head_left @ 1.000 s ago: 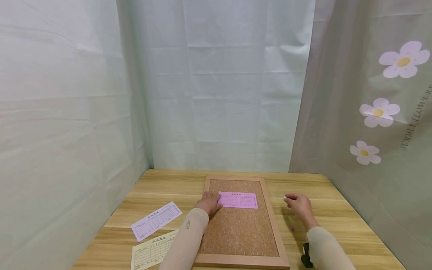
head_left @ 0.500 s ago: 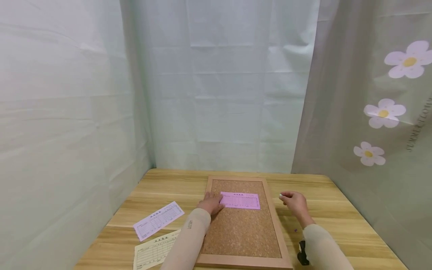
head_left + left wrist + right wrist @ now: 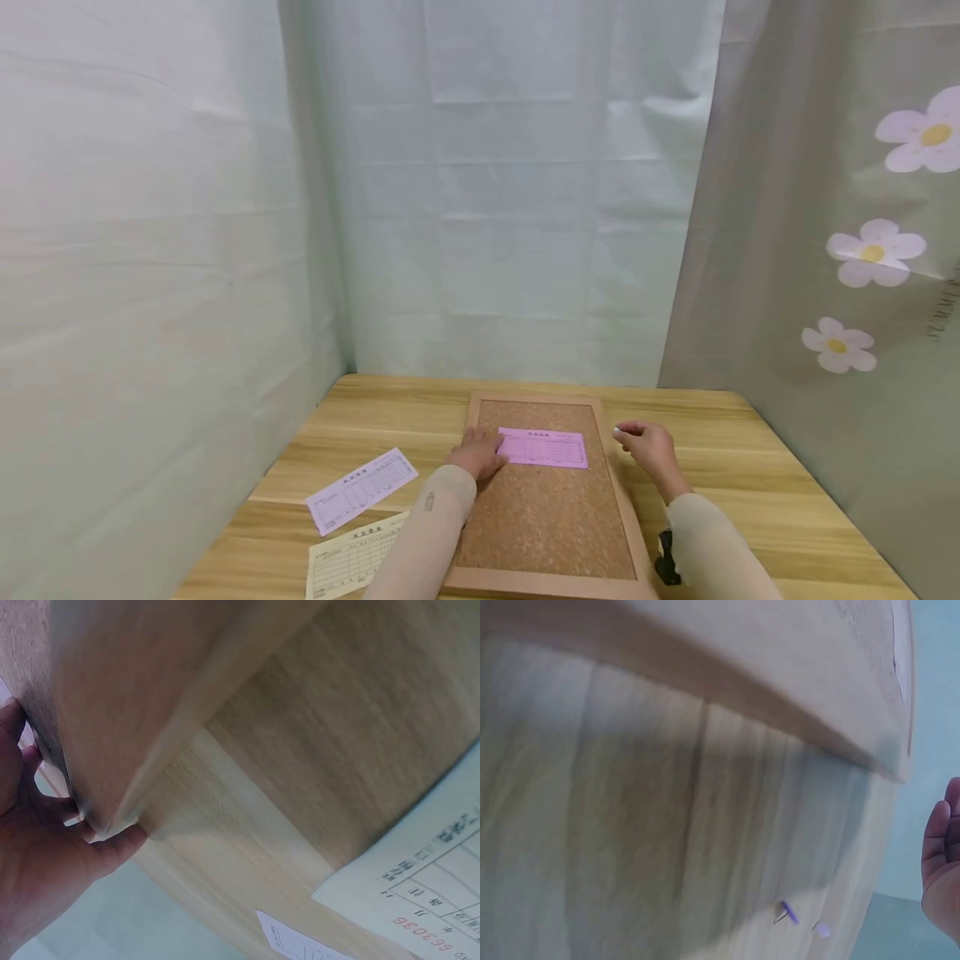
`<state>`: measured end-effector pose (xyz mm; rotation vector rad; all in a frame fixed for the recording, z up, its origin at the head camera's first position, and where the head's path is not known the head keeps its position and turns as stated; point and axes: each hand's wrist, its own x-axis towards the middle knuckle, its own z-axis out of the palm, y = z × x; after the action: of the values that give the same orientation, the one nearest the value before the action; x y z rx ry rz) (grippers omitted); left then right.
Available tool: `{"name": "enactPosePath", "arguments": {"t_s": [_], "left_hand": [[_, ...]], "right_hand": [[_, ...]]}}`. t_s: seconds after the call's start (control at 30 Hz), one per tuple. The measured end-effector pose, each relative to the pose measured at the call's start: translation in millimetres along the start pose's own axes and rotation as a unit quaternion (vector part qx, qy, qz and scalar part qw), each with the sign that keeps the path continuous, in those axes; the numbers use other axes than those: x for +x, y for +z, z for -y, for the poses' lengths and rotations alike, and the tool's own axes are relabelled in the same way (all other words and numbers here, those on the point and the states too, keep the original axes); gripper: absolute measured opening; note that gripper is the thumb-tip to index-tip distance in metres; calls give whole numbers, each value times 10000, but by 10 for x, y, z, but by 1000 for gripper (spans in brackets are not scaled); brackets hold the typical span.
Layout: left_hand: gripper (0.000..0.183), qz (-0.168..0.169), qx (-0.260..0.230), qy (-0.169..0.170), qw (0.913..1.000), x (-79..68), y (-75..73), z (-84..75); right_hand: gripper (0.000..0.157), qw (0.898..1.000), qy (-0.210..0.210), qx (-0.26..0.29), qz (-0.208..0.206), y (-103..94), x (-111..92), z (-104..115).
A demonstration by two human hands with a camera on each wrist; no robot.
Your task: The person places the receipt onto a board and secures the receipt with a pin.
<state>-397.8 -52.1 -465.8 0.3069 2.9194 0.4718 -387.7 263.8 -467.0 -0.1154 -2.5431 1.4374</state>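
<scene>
A framed cork board [image 3: 551, 525] lies on the wooden table with a pink form slip [image 3: 543, 448] on its upper part. My left hand [image 3: 477, 454] rests over the board's left frame, its fingertips at the slip's left edge. In the left wrist view the fingers of that hand [image 3: 52, 840] spread along the frame edge. Just off the board's right side, my right hand [image 3: 649, 450] pinches a small pale thumbtack [image 3: 617, 430] between thumb and forefinger. Only part of the right hand [image 3: 943, 859] shows in its wrist view, with the tack hidden there.
A lilac form slip [image 3: 362, 490] and a yellow one [image 3: 352, 557] lie left of the board, the yellow partly under the left sleeve. Right of the board, a purple thumbtack [image 3: 786, 913] and a pale one [image 3: 821, 929] lie on the table. Curtains enclose the table.
My right hand has moved left with the thumbtack, closer to the board's right frame. The left hand stays on the board beside the pink slip. The head view has turned slightly left.
</scene>
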Motion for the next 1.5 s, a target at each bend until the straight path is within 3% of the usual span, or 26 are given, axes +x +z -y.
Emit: {"name": "enactPosePath", "arguments": {"t_s": [0.53, 1.1, 1.5], "left_hand": [[52, -52, 36, 46, 10000, 0, 62, -8], [53, 20, -48, -65, 10000, 39, 29, 31], [53, 42, -206, -61, 9998, 22, 37, 5]], "right_hand": [[21, 9998, -132, -126, 65, 196, 68, 172], [17, 9987, 197, 258, 404, 413, 157, 271], [11, 9988, 203, -5, 444, 556, 189, 338]]}}
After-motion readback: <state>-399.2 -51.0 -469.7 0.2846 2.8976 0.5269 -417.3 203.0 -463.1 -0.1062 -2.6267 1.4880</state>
